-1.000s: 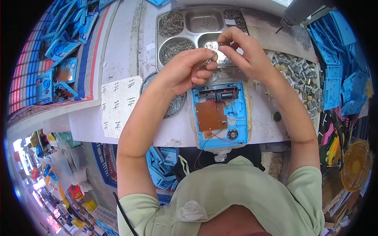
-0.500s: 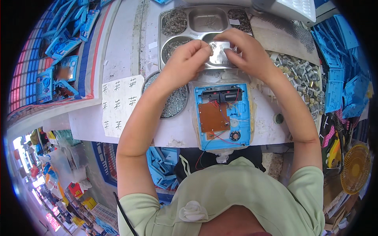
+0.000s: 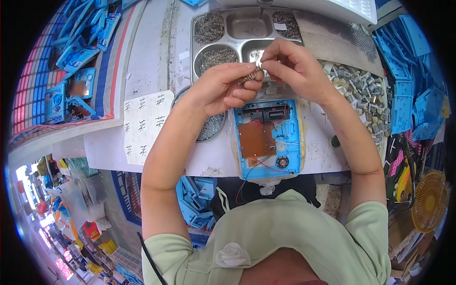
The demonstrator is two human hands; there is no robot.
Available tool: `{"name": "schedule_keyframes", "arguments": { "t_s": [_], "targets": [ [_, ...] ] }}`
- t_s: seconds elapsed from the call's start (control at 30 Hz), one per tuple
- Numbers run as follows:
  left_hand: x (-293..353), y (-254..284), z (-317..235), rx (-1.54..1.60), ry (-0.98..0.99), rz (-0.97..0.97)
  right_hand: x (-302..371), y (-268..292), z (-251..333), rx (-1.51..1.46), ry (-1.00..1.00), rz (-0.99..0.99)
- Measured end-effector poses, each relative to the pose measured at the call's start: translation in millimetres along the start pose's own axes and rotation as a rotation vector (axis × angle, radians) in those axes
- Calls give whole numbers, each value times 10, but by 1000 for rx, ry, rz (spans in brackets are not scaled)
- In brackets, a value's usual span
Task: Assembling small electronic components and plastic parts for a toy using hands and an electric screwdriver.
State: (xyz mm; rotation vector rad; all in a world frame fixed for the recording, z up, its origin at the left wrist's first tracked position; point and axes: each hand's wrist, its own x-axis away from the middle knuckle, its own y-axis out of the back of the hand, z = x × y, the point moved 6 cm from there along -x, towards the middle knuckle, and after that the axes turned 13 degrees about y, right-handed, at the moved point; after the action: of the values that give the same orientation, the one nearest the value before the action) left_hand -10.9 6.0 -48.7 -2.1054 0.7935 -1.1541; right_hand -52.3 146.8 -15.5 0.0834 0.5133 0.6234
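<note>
Just beyond the blue casing (image 3: 257, 141), the left hand (image 3: 221, 89) clasps a clump of coiled springs (image 3: 247, 78)! The right hand (image 3: 300, 72), also beyond it, pinches finger to thumb; on what, I can't tell.

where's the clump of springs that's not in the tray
In the head view, the clump of springs is in the left hand at upper middle, beside the right hand and just above the open blue case in the picture.
</note>
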Motion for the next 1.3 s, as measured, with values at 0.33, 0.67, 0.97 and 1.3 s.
{"name": "schedule_keyframes", "arguments": {
  "t_s": [0.33, 0.67, 0.97, 1.3],
  "targets": [
    [3, -36, -50, -140, -98, -93, -6, 177, -50, 224, 241, -60],
    [163, -191, -240, -1410, -905, -762, -51, -78, -312, 26, -342, 137],
    [111, 53, -25, -121, -98, -71, -77, 48, -1, 211, 39, 21],
    [153, 18, -57, -391, -472, -437, -8, 33, -174, 152, -206, 42]
  ]
}}
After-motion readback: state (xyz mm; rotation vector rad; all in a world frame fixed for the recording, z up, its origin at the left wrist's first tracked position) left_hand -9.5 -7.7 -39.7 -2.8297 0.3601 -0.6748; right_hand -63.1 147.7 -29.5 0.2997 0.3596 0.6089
